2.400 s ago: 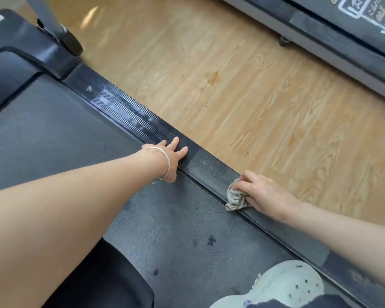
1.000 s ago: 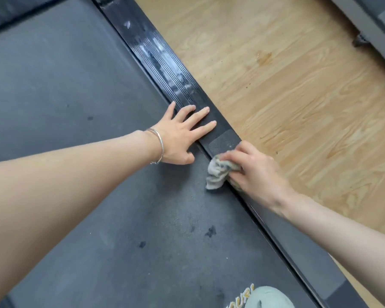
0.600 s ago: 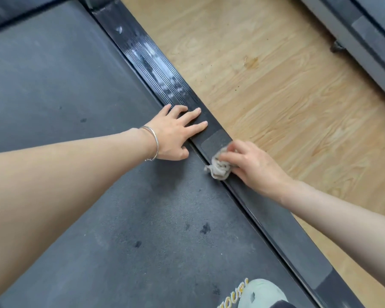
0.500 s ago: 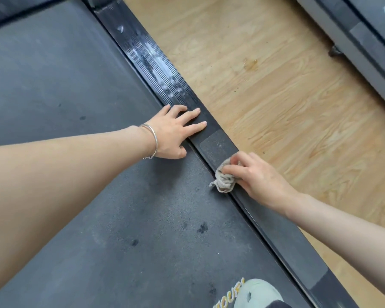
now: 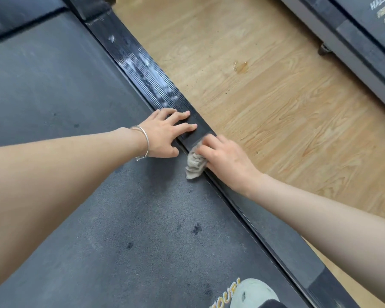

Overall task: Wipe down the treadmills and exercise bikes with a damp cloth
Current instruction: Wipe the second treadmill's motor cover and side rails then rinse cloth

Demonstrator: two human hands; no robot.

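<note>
We see a crumpled grey cloth (image 5: 195,165) on the black side rail (image 5: 151,78) of the treadmill (image 5: 131,230), its end overhanging the belt (image 5: 65,90). Pale smears mark the ribbed rail

grey cloth (image 5: 195,164), black ribbed side rail (image 5: 151,78), woodgrain floor (image 5: 276,103)

cloth (image 5: 195,165) half under right hand (image 5: 227,161), shoe (image 5: 253,292) cropped
</note>
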